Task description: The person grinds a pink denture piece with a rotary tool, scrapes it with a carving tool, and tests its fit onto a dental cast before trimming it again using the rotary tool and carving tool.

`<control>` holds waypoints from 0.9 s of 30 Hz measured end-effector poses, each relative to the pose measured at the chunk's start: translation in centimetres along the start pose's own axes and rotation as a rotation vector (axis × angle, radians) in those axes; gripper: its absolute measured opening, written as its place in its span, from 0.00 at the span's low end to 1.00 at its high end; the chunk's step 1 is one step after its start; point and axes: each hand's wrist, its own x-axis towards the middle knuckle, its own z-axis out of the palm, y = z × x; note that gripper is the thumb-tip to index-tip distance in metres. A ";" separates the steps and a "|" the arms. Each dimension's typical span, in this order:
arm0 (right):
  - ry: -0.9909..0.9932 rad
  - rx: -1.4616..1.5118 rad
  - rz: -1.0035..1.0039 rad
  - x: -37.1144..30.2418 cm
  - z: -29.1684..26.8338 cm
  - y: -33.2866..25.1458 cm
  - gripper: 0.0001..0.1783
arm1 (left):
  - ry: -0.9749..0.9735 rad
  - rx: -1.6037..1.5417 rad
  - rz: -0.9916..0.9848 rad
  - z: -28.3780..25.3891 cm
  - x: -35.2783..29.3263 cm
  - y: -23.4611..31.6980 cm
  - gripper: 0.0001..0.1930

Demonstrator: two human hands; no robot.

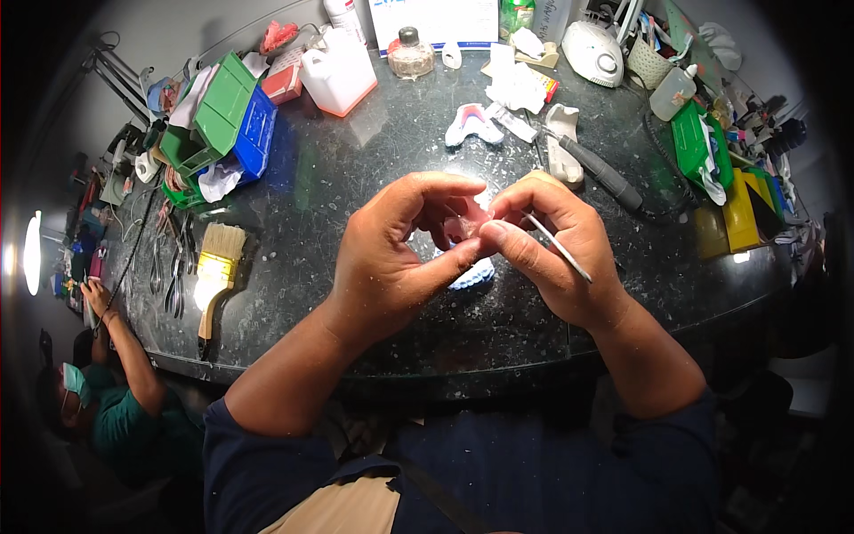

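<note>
Between my two hands, over the dark bench, is a small pink, partly see-through dental plate point(459, 229). My left hand point(378, 254) is curled around it, thumb and fingers closed on its edge. My right hand point(569, 258) pinches close to the plate's right side, with a slim metal hand instrument point(562, 247) lying across its fingers and pointing down to the right. Whether the instrument's far end touches the plate is hidden by the fingers. Just below the hands, a blue dental cast point(473, 275) sits on the bench, partly covered by them.
A flat paintbrush point(217, 267) and several pliers point(175, 276) lie at left, near green point(218, 111) and blue bins point(255, 133). A dark handpiece point(600, 173) with a cord and a white cast point(473, 126) lie beyond my hands. Another person point(133, 392) works at far left.
</note>
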 end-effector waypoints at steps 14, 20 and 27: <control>0.196 -0.049 -0.168 0.2 0.1 -0.3 0.12 | 0.098 -0.434 -0.097 0.7 0.4 0.1 0.07; 0.003 -0.122 -0.373 -0.1 -2.5 -1.2 0.23 | 0.115 -0.450 -0.061 0.6 0.4 0.2 0.07; 0.142 -0.076 -0.518 -0.3 -0.8 -1.3 0.16 | 0.110 -0.387 -0.019 0.5 0.1 -0.8 0.07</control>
